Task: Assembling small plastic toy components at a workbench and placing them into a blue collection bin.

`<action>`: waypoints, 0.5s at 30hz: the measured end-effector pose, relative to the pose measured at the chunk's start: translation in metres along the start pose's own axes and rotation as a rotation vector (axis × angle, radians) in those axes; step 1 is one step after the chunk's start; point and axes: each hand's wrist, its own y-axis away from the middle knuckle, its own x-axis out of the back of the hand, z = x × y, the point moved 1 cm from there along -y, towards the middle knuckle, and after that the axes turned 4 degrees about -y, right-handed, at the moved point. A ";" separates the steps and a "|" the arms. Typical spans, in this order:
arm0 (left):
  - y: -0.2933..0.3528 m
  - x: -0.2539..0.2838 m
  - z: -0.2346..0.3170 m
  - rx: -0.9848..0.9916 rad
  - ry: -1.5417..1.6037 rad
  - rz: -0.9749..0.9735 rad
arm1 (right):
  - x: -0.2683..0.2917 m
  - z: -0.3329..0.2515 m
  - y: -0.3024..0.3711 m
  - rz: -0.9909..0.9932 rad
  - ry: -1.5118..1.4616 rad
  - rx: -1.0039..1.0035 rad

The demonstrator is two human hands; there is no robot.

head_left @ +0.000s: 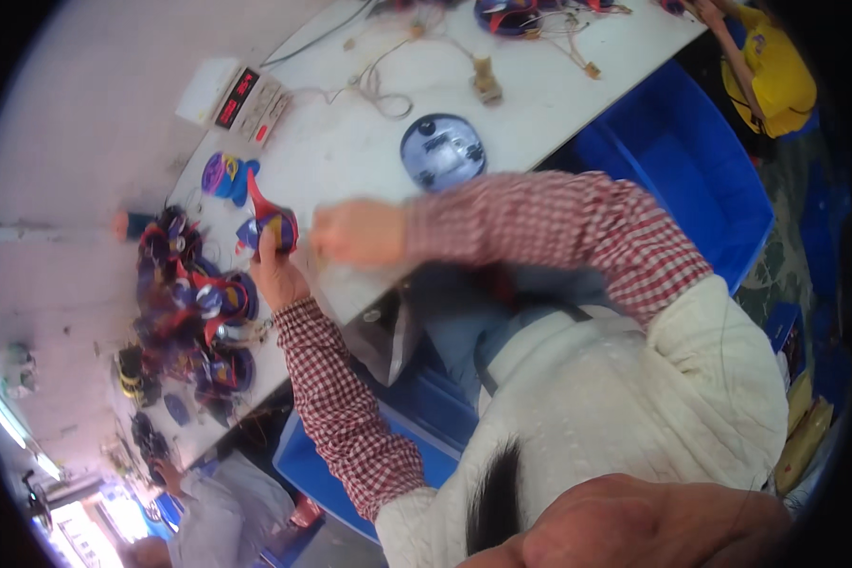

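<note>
Left of the round pale disc (459, 159), and nearer to our body than it, we hold a red, purple and yellow piece (282, 216) in our left hand (279, 275), the fingers closed around its lower part and its red tip pointing away from them. Our right hand (362, 232) is between that piece and the disc, just beside the piece; it is so blurred that we cannot tell whether its fingers grip anything or touch the piece. Beneath the disc we see the white table (346, 156), running off on both sides of it. Left of the disc stand a box with a red-lit display (263, 112) and, lower, a purple-and-blue spool (218, 175); farther left and lower lies a crowded heap of similar pieces (225, 301). Beyond the disc we find a small tan block (486, 83), loose wires (388, 102) and more dark pieces (506, 17). Right of the disc, past the table's edge, sits a large blue bin (734, 189), with a person in yellow (772, 80) farther out. Well off to the lower left of the disc, another person in pale clothing (237, 502) is near a bright opening (90, 530).
</note>
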 end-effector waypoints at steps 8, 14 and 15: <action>0.043 -0.098 0.006 -0.004 -0.072 -0.331 | 0.124 0.057 0.033 0.104 -0.322 -0.648; 0.058 -0.167 -0.037 -0.098 -0.132 -0.338 | 0.099 0.131 0.074 0.235 0.637 -0.320; 0.057 -0.178 -0.043 -0.050 -0.073 -0.400 | 0.098 0.157 0.086 0.172 0.586 -0.305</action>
